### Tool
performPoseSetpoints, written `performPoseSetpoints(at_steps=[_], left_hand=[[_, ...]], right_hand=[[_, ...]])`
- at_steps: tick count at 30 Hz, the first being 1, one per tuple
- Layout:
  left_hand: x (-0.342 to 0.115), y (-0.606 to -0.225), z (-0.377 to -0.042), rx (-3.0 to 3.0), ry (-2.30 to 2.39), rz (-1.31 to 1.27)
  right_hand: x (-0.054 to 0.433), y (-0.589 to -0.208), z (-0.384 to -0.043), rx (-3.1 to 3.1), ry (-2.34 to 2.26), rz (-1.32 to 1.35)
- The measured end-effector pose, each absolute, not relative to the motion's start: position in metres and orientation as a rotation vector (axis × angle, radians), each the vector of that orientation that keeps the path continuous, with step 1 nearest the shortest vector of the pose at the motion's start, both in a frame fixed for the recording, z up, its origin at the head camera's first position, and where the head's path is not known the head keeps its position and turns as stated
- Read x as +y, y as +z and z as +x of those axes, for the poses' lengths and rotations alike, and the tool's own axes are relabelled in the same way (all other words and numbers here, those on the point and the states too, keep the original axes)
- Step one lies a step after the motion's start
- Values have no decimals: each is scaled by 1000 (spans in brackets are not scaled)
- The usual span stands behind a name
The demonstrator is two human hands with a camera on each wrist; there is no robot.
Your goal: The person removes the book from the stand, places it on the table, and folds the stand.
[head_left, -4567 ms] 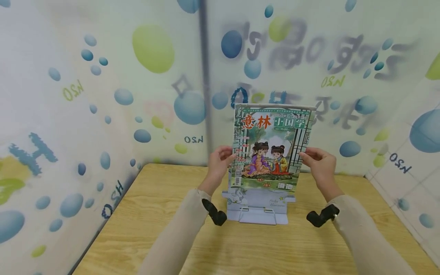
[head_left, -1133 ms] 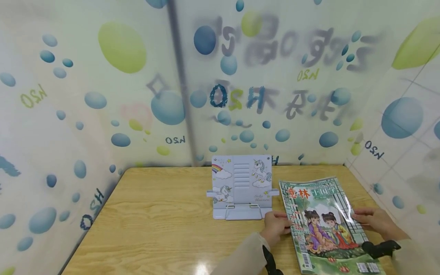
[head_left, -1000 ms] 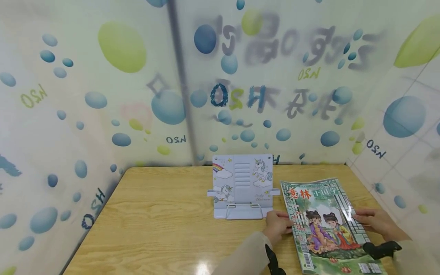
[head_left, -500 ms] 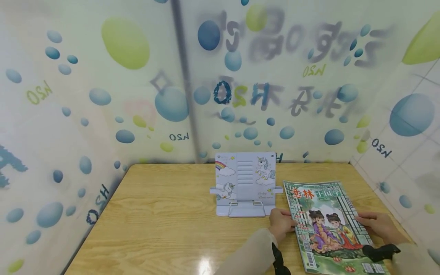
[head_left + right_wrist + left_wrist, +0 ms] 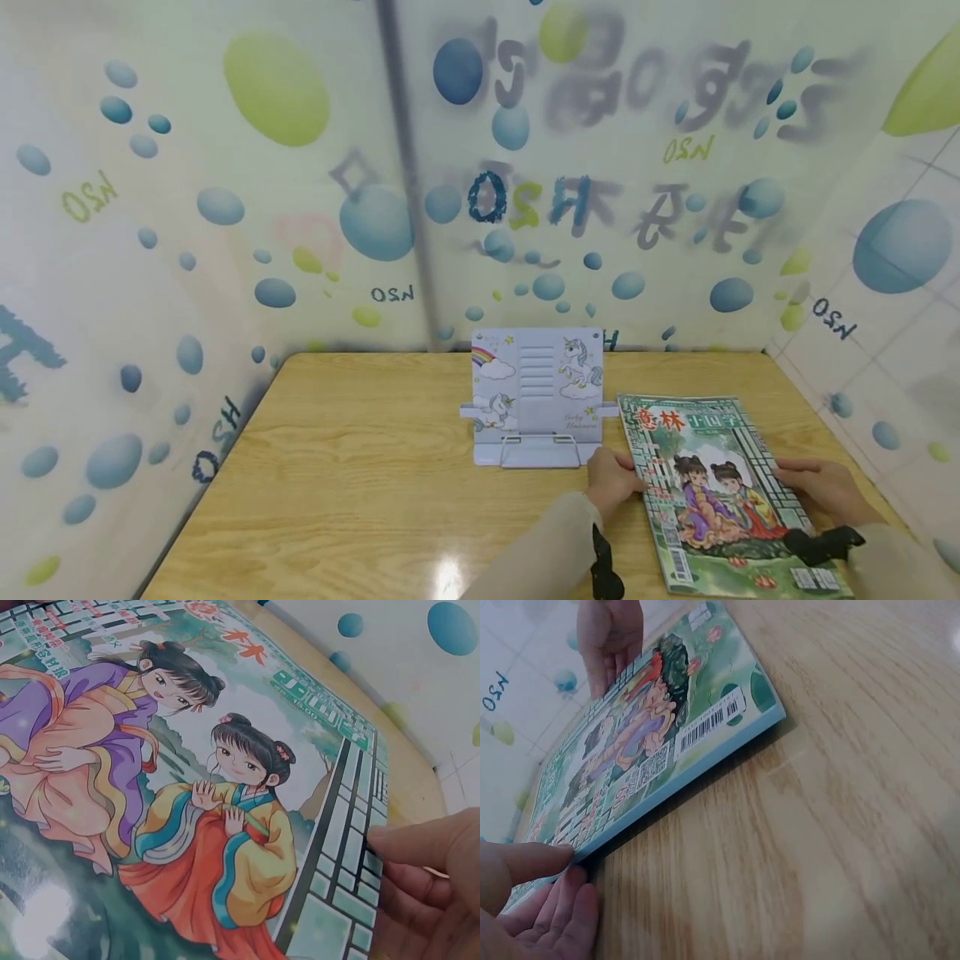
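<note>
A green magazine (image 5: 720,492) with two cartoon children on its cover lies nearly flat at the right of the table. My left hand (image 5: 612,482) pinches its spine edge; in the left wrist view the thumb is on the cover and the curled fingers (image 5: 562,915) are below. Opposite, my right hand (image 5: 825,490) pinches the other edge, its thumb (image 5: 420,844) on the cover and the other fingers partly hidden. A dark gap shows under the spine in the left wrist view. The pale unicorn book stand (image 5: 537,392) stands upright just left of the magazine, with nothing on it.
A wooden table (image 5: 360,467) carries both things. Behind it and at both sides rise pale walls (image 5: 315,208) with blue and green spots. The stand's wire holder (image 5: 540,451) projects at its front.
Several seconds ago both hands held the magazine upright in front of the stand. It is now down at the right, still between both hands. Over the last second it has hardly moved.
</note>
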State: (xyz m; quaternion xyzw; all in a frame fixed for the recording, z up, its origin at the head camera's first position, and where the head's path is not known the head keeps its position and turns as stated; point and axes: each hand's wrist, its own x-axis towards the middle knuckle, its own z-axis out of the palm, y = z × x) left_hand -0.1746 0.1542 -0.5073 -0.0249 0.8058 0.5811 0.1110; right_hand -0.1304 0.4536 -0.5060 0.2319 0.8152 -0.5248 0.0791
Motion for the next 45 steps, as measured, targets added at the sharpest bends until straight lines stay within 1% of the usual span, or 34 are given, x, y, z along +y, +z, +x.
performPoseSetpoints(at_steps=[5, 11, 15, 23, 32, 36, 45], left_hand=[[153, -511, -180, 2477, 1608, 29], [147, -510, -184, 2292, 1615, 20], [140, -503, -185, 2188, 1592, 9], [123, -480, -190, 2089, 1624, 39], [102, -454, -200, 2112, 1664, 131], [89, -446, -213, 2152, 1654, 143], [38, -428, -242, 2211, 1639, 184]], right_hand=[[450, -495, -129, 2427, -1570, 637], [449, -486, -126, 2392, -1515, 534], [450, -479, -127, 2404, -1428, 489], [437, -452, -141, 2568, -1334, 264], [386, -420, -170, 2724, -1366, 9], [355, -407, -186, 2682, -1421, -59], [296, -406, -219, 2597, -1512, -162]])
